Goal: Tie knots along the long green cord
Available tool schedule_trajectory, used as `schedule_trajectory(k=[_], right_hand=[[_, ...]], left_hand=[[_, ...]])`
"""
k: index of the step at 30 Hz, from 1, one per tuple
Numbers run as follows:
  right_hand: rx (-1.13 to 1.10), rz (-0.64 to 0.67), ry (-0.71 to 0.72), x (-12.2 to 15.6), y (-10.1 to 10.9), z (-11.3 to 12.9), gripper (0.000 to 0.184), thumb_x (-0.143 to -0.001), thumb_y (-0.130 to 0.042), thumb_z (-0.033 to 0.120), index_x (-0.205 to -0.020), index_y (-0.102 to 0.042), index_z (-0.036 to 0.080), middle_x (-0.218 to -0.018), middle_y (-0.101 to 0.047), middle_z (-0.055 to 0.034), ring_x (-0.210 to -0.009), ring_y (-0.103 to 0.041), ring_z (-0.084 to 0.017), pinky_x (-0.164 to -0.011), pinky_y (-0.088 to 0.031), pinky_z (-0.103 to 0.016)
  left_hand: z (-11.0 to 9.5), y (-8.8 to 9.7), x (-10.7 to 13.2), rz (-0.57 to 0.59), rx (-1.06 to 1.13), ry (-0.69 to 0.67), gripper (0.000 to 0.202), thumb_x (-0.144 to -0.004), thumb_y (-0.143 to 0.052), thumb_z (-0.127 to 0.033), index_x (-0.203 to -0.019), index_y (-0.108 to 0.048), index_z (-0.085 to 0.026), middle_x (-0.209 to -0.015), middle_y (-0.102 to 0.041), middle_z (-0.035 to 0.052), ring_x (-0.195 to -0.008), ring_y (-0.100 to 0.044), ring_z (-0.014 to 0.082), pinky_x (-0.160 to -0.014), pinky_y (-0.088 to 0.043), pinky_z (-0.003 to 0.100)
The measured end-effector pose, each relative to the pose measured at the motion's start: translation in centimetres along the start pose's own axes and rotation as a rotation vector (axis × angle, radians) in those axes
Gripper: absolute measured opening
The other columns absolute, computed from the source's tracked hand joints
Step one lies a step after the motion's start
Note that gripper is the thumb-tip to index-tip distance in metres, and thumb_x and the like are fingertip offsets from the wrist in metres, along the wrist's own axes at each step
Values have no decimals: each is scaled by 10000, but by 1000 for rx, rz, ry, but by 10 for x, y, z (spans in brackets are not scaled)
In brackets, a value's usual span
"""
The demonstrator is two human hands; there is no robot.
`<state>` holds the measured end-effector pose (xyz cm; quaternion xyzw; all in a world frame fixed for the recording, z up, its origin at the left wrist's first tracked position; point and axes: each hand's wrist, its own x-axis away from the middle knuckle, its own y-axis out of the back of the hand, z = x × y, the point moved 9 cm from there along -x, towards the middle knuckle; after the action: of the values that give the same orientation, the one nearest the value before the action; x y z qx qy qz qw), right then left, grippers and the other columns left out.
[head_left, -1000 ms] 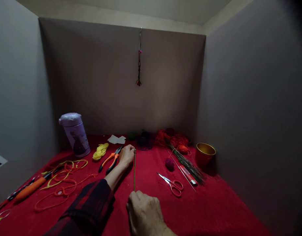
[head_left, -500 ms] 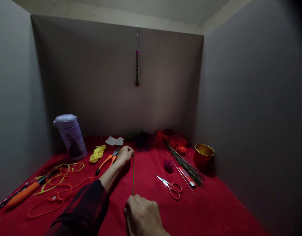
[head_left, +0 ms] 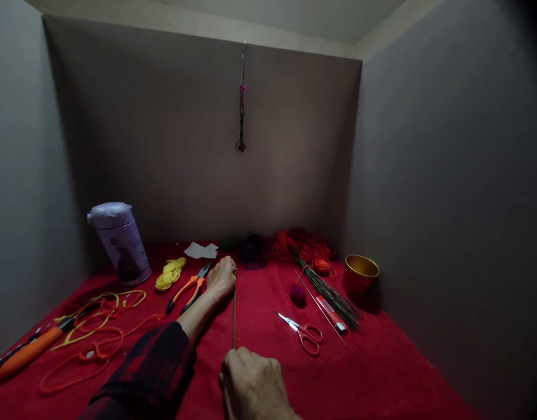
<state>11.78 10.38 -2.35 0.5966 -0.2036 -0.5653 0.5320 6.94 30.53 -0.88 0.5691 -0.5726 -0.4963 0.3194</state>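
Observation:
A thin green stem wire runs straight over the red cloth between my two hands. My left hand, on an arm in a dark red plaid sleeve, is closed on the wire's far end. My right hand is a fist near the bottom edge, closed on the near end. Orange-handled pliers lie just left of my left hand. Red-handled scissors lie to the right of the wire.
A lilac canister stands back left, a gold cup back right. Yellow cord, orange cord loops, an orange-handled tool, a wire bundle, red yarn and a pompom lie around. A twisted strand hangs on the back wall.
Both hands keep their hold on the wire. The view has shifted slightly to the right, so the things on the cloth sit a little further left.

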Motion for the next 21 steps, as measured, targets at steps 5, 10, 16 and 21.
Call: schedule_trajectory(k=[5,10,16,21], right_hand=[[-18,12,-15,1,2,-1,119,-700,-553,169,-760,-460,211,-678,-618,5,-554,-564,-158,-466,-115,-301],[-29,44,-33,3,5,-1,99,-695,-545,163,-754,-481,211,-690,-625,3,-550,-565,-164,-465,-108,-302],[-63,47,-29,2,6,0,88,-712,-549,185,-780,-497,207,-712,-636,-8,-563,-570,-166,-460,-161,-277],[-75,30,-31,2,6,-1,87,-712,-553,183,-774,-496,204,-709,-634,-6,-568,-571,-163,-464,-183,-270]], left_hand=[[-12,4,10,-29,-85,-101,206,-796,-418,-82,-970,-480,-172,-1043,-539,113,-993,-538,237,-769,-384,317],[-15,6,12,-35,-88,-151,202,-768,-463,-84,-948,-493,-171,-1016,-546,105,-960,-549,236,-748,-386,309],[-6,10,7,-67,17,-114,128,-857,-415,-163,-903,-525,-209,-914,-629,39,-868,-587,168,-706,-388,247],[7,10,1,-105,83,-7,209,-896,-360,-246,-926,-564,-215,-906,-674,41,-866,-609,164,-701,-395,229]])
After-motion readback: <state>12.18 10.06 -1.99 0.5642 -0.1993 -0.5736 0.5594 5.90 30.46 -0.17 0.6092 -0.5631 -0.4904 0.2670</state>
